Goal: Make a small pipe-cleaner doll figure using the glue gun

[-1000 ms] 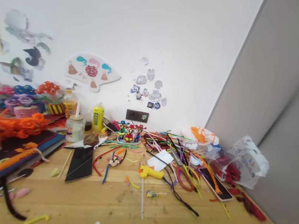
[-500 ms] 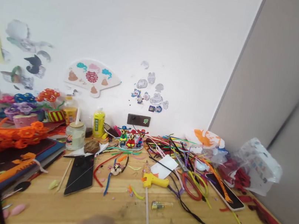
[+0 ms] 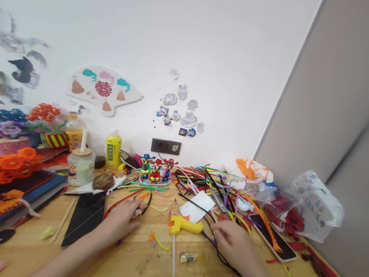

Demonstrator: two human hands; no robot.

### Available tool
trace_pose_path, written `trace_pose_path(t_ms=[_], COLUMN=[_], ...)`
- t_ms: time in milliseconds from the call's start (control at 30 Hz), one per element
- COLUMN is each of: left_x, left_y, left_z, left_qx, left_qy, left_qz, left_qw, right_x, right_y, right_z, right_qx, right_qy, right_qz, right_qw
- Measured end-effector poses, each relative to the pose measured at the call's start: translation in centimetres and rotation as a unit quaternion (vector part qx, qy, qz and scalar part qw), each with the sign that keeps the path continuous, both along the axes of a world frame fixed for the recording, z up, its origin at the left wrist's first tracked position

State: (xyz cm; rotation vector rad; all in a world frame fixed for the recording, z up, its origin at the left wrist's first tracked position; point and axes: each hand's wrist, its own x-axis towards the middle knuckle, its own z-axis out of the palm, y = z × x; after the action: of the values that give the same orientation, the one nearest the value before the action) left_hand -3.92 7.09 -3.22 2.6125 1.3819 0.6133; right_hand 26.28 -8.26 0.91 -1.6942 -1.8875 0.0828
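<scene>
My left hand [image 3: 120, 221] reaches over the wood table, thumb and fingers apart, around a small figure piece [image 3: 138, 211] that it partly hides. Whether the fingers touch the piece I cannot make out. My right hand [image 3: 233, 243] hovers low over the pipe cleaners at the right, fingers loosely bent with a gap at the thumb. Beneath it run black pipe cleaners [image 3: 209, 214]. Between the hands lies a yellow hot glue gun [image 3: 187, 225] with a glue stick [image 3: 173, 266] sticking out. A small clear-and-yellow item [image 3: 188, 258] lies beside the stick.
Three figurines [image 3: 156, 171] stand on a small tray at the back. A dark tablet or phone [image 3: 86, 216] lies beside my left forearm, with a glass jar [image 3: 80, 169] behind. At right are another phone [image 3: 273, 240] and plastic bags [image 3: 316, 204]. Books [image 3: 49, 185] lie left.
Both hands have come into view over the table. The left one was only a blur at the bottom edge; now it reaches the figure piece. The view has turned slightly right.
</scene>
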Motion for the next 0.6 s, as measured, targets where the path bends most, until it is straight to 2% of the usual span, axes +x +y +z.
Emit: trace_pose_path(t_ms=[133,267,400,600], left_x=[-0.1,-0.2,-0.5,-1.1], left_y=[0.7,1.3,1.2,0.7], left_z=[0.0,-0.3,-0.6,-0.7], left_qx=[-0.023,-0.028,-0.015,-0.048], left_qy=[-0.033,-0.046,-0.05,-0.061], left_qz=[-0.006,-0.002,-0.01,-0.015], left_qw=[0.999,0.999,0.999,0.997], right_x=[1.8,2.6,3.2,3.7], right_y=[6.1,10.1,11.5,11.3], right_z=[0.9,-0.4,-2.1,-3.3], right_qx=[-0.069,-0.077,-0.068,-0.058], right_qy=[-0.075,-0.089,-0.091,-0.089], right_qz=[-0.113,-0.162,-0.199,-0.176], right_qw=[0.988,0.98,0.974,0.979])
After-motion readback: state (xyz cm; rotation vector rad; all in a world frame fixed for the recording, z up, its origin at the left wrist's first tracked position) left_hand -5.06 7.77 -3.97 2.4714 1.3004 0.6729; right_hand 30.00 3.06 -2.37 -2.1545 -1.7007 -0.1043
